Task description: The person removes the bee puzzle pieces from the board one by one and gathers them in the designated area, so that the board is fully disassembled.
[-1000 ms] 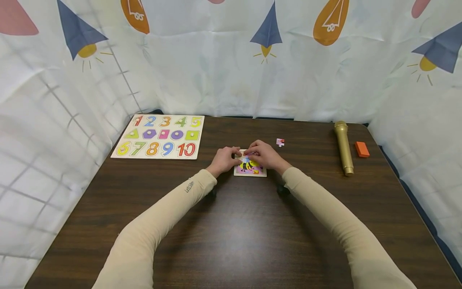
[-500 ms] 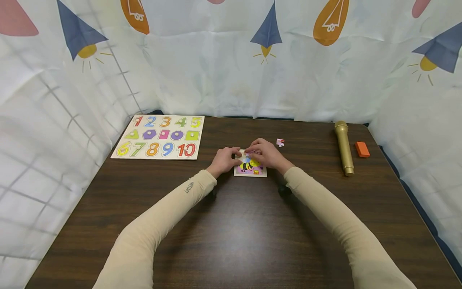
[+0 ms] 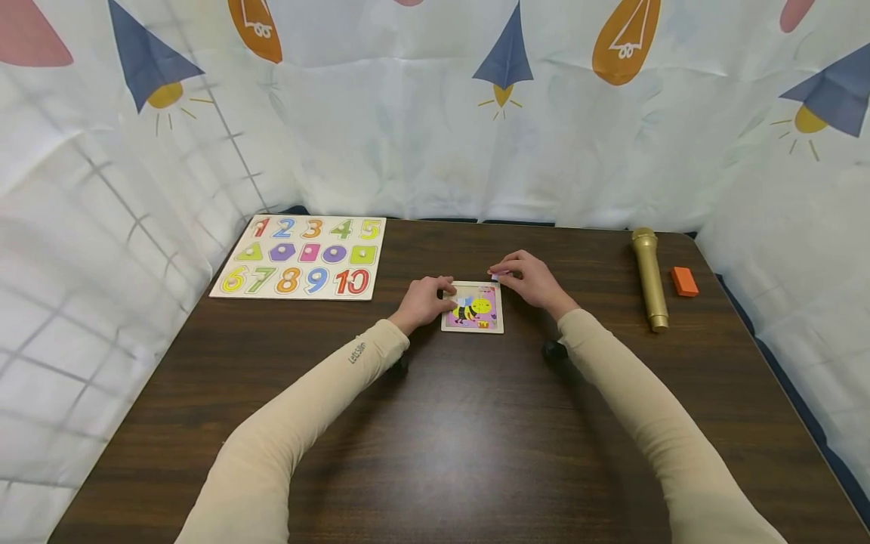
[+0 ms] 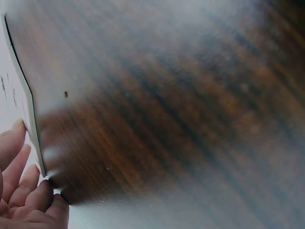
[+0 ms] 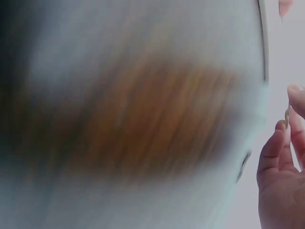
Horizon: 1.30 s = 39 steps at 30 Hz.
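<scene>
The dark table (image 3: pixel 462 423) runs past the lower edge of the head view. At its back left lies the number board (image 3: pixel 299 258); at the right, a gold tube (image 3: pixel 649 279). The right hand (image 3: pixel 532 281) is pinched; the left hand (image 3: pixel 420 302) grips the left edge of the bee puzzle (image 3: pixel 471 311), covering part of it. An orange block (image 3: pixel 684 282) lies beside the tube. Near the puzzle's upper right corner, the right fingertips clamp a small piece (image 3: pixel 495 278), mostly hidden.

Wears beige slvs (image 3: pixel 306 412) w/ dk lettering (image 3: pixel 356 352) on L.
</scene>
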Each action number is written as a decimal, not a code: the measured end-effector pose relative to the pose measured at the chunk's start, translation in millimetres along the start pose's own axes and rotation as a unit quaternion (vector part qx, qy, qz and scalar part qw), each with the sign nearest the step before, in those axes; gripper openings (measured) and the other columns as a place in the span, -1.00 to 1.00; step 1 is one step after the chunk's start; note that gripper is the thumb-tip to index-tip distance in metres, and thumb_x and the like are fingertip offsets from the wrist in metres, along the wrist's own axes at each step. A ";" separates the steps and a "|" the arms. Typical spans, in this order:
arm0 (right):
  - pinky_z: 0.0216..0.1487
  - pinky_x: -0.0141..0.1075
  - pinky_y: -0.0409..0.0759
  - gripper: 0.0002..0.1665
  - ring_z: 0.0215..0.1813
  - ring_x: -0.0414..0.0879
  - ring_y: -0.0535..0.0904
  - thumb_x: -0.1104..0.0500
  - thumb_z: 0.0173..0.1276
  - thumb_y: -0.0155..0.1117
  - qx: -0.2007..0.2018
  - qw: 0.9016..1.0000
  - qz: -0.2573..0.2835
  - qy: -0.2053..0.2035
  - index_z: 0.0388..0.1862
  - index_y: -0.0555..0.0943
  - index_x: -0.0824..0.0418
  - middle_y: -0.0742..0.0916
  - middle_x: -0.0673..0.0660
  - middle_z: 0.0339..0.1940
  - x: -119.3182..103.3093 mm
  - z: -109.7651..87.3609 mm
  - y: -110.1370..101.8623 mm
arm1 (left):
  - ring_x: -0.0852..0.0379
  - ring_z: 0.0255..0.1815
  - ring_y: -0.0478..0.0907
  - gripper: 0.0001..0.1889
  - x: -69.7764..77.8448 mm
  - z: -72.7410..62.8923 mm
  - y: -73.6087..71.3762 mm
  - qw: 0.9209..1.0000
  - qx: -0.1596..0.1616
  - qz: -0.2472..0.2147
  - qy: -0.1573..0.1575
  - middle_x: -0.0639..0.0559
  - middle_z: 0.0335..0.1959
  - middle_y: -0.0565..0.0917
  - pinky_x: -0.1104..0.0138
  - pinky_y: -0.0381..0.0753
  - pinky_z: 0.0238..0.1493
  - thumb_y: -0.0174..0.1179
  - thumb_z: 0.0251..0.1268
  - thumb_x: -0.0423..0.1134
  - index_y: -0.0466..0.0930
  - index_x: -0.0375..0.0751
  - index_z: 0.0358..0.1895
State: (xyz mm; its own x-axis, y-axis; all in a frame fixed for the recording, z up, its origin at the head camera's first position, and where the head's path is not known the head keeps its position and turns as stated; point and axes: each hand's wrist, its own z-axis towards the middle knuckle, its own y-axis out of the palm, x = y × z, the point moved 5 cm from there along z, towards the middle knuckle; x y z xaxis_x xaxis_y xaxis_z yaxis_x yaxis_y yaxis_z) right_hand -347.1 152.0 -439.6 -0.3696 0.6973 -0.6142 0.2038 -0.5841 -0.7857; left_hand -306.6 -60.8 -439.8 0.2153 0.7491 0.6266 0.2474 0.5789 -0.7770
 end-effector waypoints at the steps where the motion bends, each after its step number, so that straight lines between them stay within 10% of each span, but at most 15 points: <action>1: 0.14 -0.03 0.45 -0.70 0.09 0.05 0.46 0.14 0.45 0.22 0.008 1.000 -0.001 0.007 0.10 0.70 0.12 0.55 0.15 0.07 5.4 -1.1 -3.5 | -0.05 0.40 0.35 -0.69 -0.1 -0.1 0.2 1.000 0.000 0.001 0.000 -0.06 0.31 0.52 0.14 0.24 0.41 0.29 0.29 -0.26 0.68 -0.29 0.06; 16: 0.25 0.15 0.32 -0.64 0.20 0.24 0.40 0.20 0.47 0.18 0.053 0.996 -0.037 0.067 0.17 0.61 0.30 0.51 0.33 0.15 69.7 -28.4 -53.1 | -0.02 0.40 0.35 -0.69 -0.2 -0.2 0.4 1.000 0.003 0.005 0.004 -0.06 0.31 0.51 0.15 0.25 0.41 0.30 0.28 -0.26 0.68 -0.29 0.05; 39: 0.32 0.17 0.26 -0.61 0.28 0.26 0.38 0.19 0.47 0.17 -0.013 0.994 -0.063 0.085 0.20 0.57 0.32 0.53 0.36 0.21 76.2 -30.0 -58.8 | -0.05 0.39 0.35 -0.69 1.3 -0.7 -0.8 1.000 -0.002 0.001 -0.003 -0.07 0.31 0.51 0.13 0.25 0.41 0.29 0.29 -0.27 0.67 -0.28 0.06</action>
State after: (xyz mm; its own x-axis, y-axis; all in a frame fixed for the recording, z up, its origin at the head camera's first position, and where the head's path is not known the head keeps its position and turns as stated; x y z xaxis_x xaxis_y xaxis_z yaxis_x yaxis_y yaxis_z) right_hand -360.0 251.9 -442.4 -0.2349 0.8263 -0.5119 0.1886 -0.4779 -0.8579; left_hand -305.9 -60.5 -438.3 0.2095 0.7519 0.6251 0.2517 0.5763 -0.7775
